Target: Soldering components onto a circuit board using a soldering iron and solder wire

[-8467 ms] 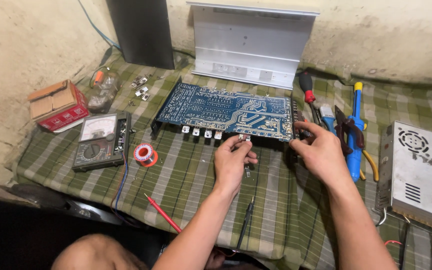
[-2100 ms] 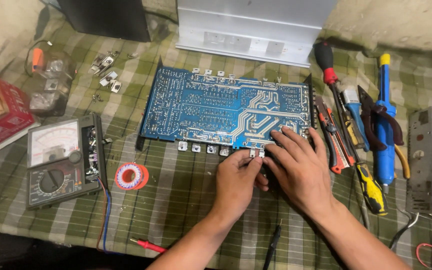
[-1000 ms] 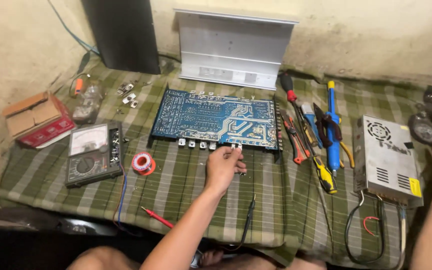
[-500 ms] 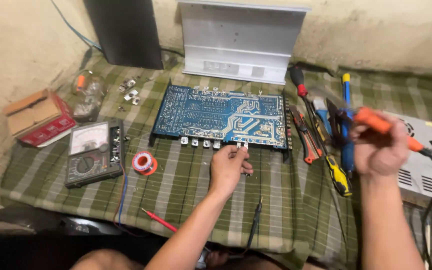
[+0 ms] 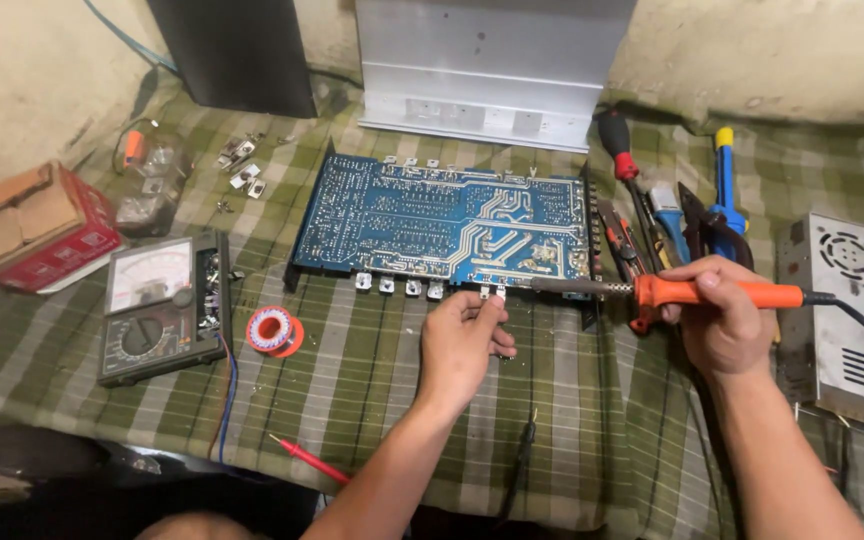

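Green checked cloth [image 5: 372,390] covers the desk, which is pushed against a rough plaster wall, and on it lies a blue circuit board [image 5: 442,225], solder side up, with a ribbed aluminium heat sink [image 5: 482,65] standing behind it. Along the board's near edge hangs a row of small metal-tabbed components [image 5: 397,287]. The left hand [image 5: 462,345] is closed in a pinch on one tab at the right end of that row, steadying it against the board. The right hand [image 5: 722,320] is wrapped tight around the orange handle of a soldering iron [image 5: 672,292], whose tip points left and sits just beside the pinched tab, near it but, as far as I can tell, not yet touching. So the soldering seems only about to start at this spot; whether the neighbouring tabs are already joined is too small to judge. A solder spool [image 5: 274,330] lies untouched near an analogue multimeter [image 5: 162,305], well left of the hands. Screwdrivers and pliers [image 5: 662,200] rest right of the board, beside a grey power supply [image 5: 852,300].
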